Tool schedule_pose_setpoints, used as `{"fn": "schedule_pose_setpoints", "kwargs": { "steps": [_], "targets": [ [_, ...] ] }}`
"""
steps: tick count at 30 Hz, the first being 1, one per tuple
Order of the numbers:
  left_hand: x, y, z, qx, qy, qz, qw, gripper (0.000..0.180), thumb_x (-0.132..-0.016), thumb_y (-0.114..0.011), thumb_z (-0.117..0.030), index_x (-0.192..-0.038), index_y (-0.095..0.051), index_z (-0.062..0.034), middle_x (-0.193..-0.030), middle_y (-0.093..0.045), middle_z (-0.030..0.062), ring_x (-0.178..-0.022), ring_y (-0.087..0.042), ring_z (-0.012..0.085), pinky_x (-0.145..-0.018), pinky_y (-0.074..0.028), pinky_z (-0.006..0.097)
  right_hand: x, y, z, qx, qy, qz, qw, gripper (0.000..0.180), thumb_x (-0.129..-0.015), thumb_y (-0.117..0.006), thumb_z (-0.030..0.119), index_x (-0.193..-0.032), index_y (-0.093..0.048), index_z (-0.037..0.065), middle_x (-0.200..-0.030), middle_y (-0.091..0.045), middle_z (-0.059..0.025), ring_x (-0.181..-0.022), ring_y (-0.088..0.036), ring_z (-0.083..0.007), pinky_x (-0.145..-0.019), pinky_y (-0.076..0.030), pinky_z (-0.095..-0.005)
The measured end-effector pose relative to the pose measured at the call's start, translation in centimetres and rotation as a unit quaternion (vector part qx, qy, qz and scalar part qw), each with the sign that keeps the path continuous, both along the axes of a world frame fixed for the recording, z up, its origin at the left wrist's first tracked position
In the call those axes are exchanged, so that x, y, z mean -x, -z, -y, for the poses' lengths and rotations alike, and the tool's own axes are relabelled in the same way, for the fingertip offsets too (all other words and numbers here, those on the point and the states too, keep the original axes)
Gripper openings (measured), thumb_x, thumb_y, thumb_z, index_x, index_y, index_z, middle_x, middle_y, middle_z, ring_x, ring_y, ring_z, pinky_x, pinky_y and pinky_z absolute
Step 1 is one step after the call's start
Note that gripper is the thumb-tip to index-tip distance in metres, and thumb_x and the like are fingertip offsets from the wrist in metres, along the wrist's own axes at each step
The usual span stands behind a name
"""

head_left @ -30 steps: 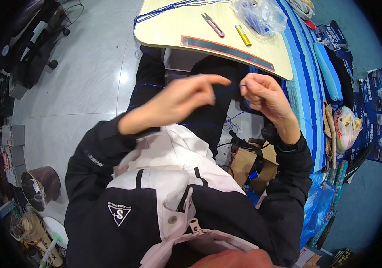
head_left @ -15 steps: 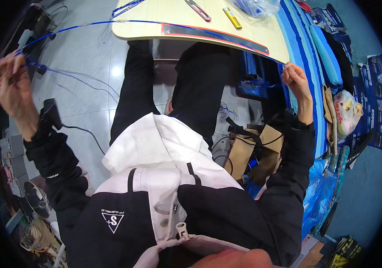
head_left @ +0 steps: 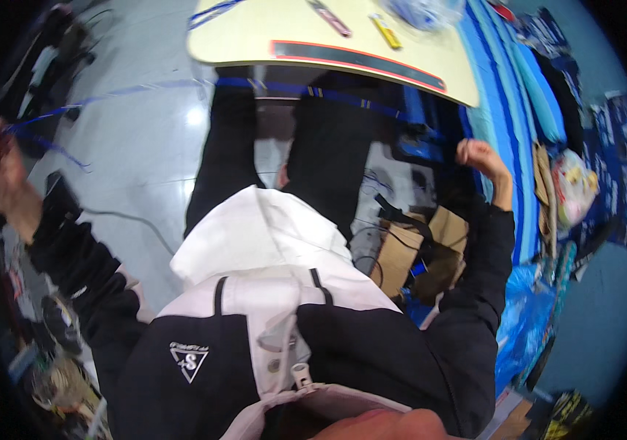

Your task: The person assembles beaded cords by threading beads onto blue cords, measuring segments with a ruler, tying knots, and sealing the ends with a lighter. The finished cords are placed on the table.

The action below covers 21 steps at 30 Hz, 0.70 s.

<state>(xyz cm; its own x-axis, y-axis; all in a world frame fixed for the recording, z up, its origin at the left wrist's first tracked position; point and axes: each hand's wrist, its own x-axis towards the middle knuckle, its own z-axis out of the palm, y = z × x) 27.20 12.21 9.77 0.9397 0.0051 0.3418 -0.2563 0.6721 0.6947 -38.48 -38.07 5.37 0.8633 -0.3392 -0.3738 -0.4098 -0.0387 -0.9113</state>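
Observation:
A long, thin blue cord (head_left: 211,82) stretches between my hands, smeared by motion, in front of the table's near edge. My left hand (head_left: 2,165), blurred at the far left, is closed on one part of it, and a loose length of cord hangs beside that hand. On the right, my right hand (head_left: 484,158) is closed near the striped cloth. The cord runs toward its fingertips, where its last stretch fades against the dark background. Beyond the cord, a dark strip with a red border (head_left: 357,64) lies along the edge of the pale table (head_left: 269,26).
On the table are a pink-handled cutter (head_left: 332,18), a yellow tube-like item (head_left: 386,31), a bundle of blue cord (head_left: 214,13) and a clear bag (head_left: 427,11). Blue striped cloth (head_left: 508,132) lies at right. An open cardboard box (head_left: 398,257) sits below, right of my legs.
The cord has dropped from over the table to in front of its edge. My left hand has moved left and down; my right hand has come slightly lower, toward me.

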Motion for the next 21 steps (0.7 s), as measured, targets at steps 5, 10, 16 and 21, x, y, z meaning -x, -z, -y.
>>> {"fn": "schedule_pose_setpoints", "kwargs": {
  "steps": [5, 10, 16, 21],
  "targets": [
    [6.5, -2.2, 4.0, -0.123, 0.277, 0.283, 0.91, 0.015, -0.091, -0.049, -0.009, -0.101, -0.059, -0.0046, -0.095, -0.058, 0.0101, -0.063, -0.044, 0.0072, -0.049, -0.036, 0.017, -11.1, 0.4, -6.0, 0.1, -0.22, -0.312, 0.919, 0.025, -0.078, -0.07, 0.02, -0.091, -0.065, -0.001, -0.085, -0.067, -0.0116, -0.076, -0.064, -0.0179, -0.07, -0.05, -0.0291],
    [12.5, -3.7, 7.7, -0.203, 0.271, 0.294, 0.894, 0.014, -0.095, -0.049, -0.019, -0.09, -0.055, -0.0069, -0.073, -0.052, -0.0018, -0.053, -0.035, 0.0009, -0.046, -0.025, 0.015, -23.5, -1.6, -15.9, 0.41, -0.098, 0.119, 0.899, 0.023, -0.081, -0.064, 0.009, -0.101, -0.06, -0.001, -0.09, -0.063, -0.0118, -0.08, -0.062, -0.0174, -0.071, -0.049, -0.0271],
    [16.5, -4.0, 10.3, -0.284, 0.364, 0.3, 0.835, 0.012, -0.094, -0.049, -0.012, -0.085, -0.051, -0.0032, -0.07, -0.049, -0.0013, -0.056, -0.037, 0.0018, -0.048, -0.028, 0.016, -32.6, -3.6, -25.7, 0.206, -0.092, 0.369, 0.902, 0.034, -0.083, -0.064, 0.018, -0.11, -0.055, 0.0, -0.103, -0.062, -0.0134, -0.095, -0.06, -0.0222, -0.084, -0.046, -0.0317],
    [17.5, -3.7, 11.2, -0.323, 0.417, 0.286, 0.8, 0.012, -0.092, -0.048, -0.007, -0.083, -0.048, 0.0006, -0.068, -0.045, -0.0004, -0.059, -0.039, 0.0051, -0.053, -0.033, 0.019, -34.0, -3.5, -26.4, 0.065, -0.083, 0.36, 0.927, 0.018, -0.087, -0.059, 0.014, -0.095, -0.06, -0.002, -0.084, -0.064, -0.0072, -0.075, -0.061, -0.0114, -0.067, -0.047, -0.0219]
  ]
}}
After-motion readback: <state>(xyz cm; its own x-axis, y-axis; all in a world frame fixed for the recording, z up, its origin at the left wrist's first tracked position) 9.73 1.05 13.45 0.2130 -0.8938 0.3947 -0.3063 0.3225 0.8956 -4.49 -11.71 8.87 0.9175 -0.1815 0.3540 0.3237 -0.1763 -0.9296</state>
